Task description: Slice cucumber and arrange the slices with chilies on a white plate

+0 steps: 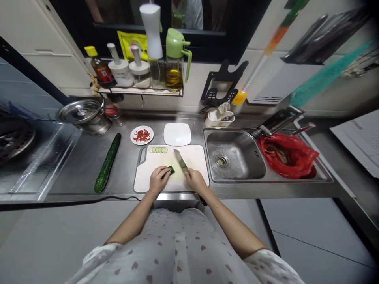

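Note:
My left hand (159, 179) is closed around a short dark-green piece of cucumber (171, 170) on the white cutting board (148, 177). In my right hand (196, 181) is a kitchen knife, its blade (180, 159) angled up and to the left over the board, a little apart from the cucumber piece. A row of thin cucumber slices (158, 150) lies overlapping at the board's upper left. Beyond the board are an empty white plate (177, 134) and a small white plate (133, 136) of chopped red pieces. A whole cucumber (107, 163) rests on the counter to the left.
Right of the board is a steel sink (237, 156) with a red plastic bag (290, 156) beside it. A lidded steel pot (94, 122) stands at the back left. Above hangs a rack (142, 91) with seasoning jars and an oil bottle (174, 67).

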A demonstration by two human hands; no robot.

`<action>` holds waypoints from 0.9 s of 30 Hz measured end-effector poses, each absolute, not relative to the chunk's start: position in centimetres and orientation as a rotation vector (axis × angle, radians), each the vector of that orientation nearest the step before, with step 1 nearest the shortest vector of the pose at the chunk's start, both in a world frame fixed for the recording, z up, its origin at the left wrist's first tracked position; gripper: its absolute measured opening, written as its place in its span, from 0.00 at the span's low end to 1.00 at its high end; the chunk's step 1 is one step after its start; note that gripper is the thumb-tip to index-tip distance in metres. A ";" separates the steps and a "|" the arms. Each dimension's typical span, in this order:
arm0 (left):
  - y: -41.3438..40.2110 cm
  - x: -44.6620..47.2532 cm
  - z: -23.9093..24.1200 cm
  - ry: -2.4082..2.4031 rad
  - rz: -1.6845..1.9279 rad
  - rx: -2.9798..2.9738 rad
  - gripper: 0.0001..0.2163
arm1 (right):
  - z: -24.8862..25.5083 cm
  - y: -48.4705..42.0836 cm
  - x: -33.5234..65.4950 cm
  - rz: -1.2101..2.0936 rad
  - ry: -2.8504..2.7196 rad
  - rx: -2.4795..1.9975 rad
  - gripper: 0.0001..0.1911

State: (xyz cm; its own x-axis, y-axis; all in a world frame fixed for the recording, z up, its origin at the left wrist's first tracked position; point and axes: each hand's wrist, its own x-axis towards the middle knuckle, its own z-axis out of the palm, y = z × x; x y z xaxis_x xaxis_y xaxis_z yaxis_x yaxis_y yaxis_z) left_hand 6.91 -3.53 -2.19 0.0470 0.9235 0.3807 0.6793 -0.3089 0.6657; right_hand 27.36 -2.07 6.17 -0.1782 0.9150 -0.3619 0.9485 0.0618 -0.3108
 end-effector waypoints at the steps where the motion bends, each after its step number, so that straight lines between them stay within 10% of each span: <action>1: -3.5 7.0 -2.3 1.628 1.121 2.028 0.10 | 6.2 -2.1 27.3 -0.750 2.234 1.964 0.16; 27: -2.9 7.3 -3.1 1.590 1.100 2.132 0.11 | 7.6 -3.8 25.1 -0.812 2.200 1.837 0.15</action>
State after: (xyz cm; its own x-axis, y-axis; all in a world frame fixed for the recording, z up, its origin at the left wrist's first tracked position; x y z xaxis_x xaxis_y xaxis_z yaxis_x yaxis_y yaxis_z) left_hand 7.31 -2.91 -3.10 0.1133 0.9037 0.4130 0.7047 -0.3661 0.6078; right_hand 25.14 -3.76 7.60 -0.2315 0.8608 -0.4533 0.9490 0.0972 -0.3000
